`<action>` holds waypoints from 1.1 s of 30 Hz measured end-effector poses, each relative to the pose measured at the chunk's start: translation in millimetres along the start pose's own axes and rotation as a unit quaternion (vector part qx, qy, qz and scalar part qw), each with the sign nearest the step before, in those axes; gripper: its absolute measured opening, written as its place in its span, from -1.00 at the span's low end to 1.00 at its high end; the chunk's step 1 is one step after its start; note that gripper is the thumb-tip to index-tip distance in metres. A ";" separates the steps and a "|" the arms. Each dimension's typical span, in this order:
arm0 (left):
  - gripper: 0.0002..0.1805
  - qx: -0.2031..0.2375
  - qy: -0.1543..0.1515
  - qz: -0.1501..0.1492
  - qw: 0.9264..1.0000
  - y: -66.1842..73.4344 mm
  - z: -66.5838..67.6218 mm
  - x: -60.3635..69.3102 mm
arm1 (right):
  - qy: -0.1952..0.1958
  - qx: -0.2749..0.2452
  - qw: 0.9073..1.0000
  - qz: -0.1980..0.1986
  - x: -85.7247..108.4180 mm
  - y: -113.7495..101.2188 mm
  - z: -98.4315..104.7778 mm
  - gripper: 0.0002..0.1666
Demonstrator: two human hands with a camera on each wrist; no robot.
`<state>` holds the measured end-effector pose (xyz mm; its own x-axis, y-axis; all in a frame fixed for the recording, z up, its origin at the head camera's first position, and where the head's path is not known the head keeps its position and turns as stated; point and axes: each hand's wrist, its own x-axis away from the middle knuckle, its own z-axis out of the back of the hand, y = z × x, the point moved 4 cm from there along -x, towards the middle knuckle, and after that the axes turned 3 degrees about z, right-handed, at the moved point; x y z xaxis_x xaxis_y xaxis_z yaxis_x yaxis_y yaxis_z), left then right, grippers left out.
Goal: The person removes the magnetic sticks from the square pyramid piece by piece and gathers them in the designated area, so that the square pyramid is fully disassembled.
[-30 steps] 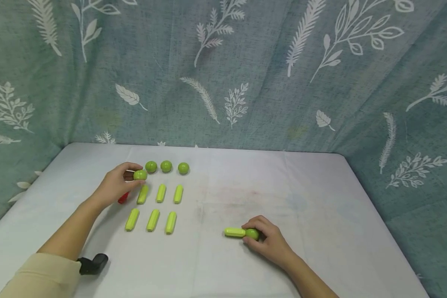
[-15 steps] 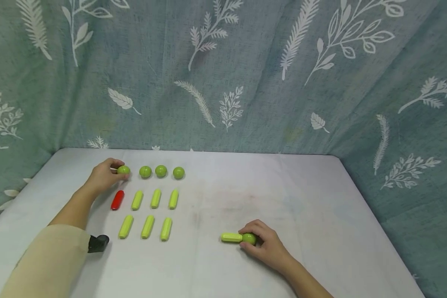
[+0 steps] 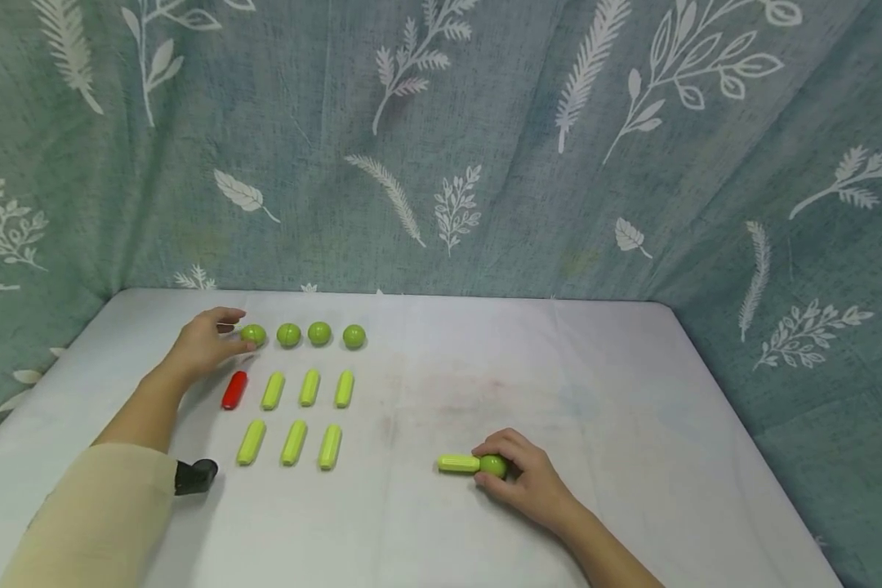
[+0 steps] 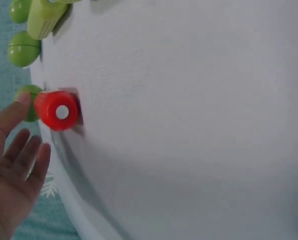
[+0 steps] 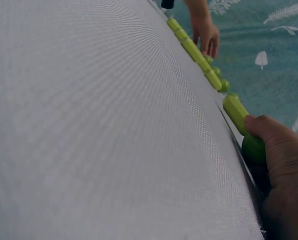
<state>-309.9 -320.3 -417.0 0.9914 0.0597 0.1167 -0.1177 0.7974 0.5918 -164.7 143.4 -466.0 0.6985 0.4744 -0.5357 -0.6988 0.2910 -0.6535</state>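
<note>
In the head view, my left hand (image 3: 204, 343) is at the left end of a row of green balls. Its fingers are spread beside the end green ball (image 3: 253, 335), with the thumb close to it; whether they touch is unclear. Below that hand lies a red stick (image 3: 234, 390), which shows its round end in the left wrist view. My right hand (image 3: 523, 474) grips another green ball (image 3: 493, 466) between thumb and fingers. A light-green ribbed stick (image 3: 458, 463) points left from this ball, end against it. Thumb and ball also show in the right wrist view.
Several light-green sticks (image 3: 294, 443) lie in two rows in front of the balls. The white-covered table (image 3: 632, 392) meets a patterned teal curtain (image 3: 441, 147) behind. A black device (image 3: 195, 477) sticks out from the left sleeve.
My left hand has carried a green ball leftward to the row's end and loosened its fingers from it. The red stick is now uncovered. The right hand keeps its grip.
</note>
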 end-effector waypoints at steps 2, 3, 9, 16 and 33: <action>-0.25 -0.009 0.017 -0.006 1.000 0.7 2.3 12.9 | -0.002 0.002 1.000 -0.002 1.9 0.4 0.0 -0.68; -0.25 -0.010 0.026 -0.008 1.000 1.6 2.4 20.3 | -0.002 0.002 1.000 -0.006 3.0 1.1 0.1 -0.68; -0.26 0.007 0.050 -0.048 0.998 8.2 -2.0 69.5 | 0.004 0.004 1.000 -0.003 -0.9 -1.5 -0.4 -0.66; -0.32 0.052 0.083 -0.092 0.991 25.7 -28.2 131.5 | 0.008 0.010 1.000 -0.004 -12.2 -38.4 8.1 -0.66; -0.43 0.236 -0.036 -0.243 0.940 127.3 -142.6 162.5 | -0.005 -0.016 1.000 -0.005 -9.3 -37.7 7.4 -0.60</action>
<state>-155.6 -123.5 -436.4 0.9303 -0.2973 -0.2148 0.3184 0.3639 0.8753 -146.0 134.2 -432.4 0.7038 0.4796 -0.5240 -0.6864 0.2688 -0.6758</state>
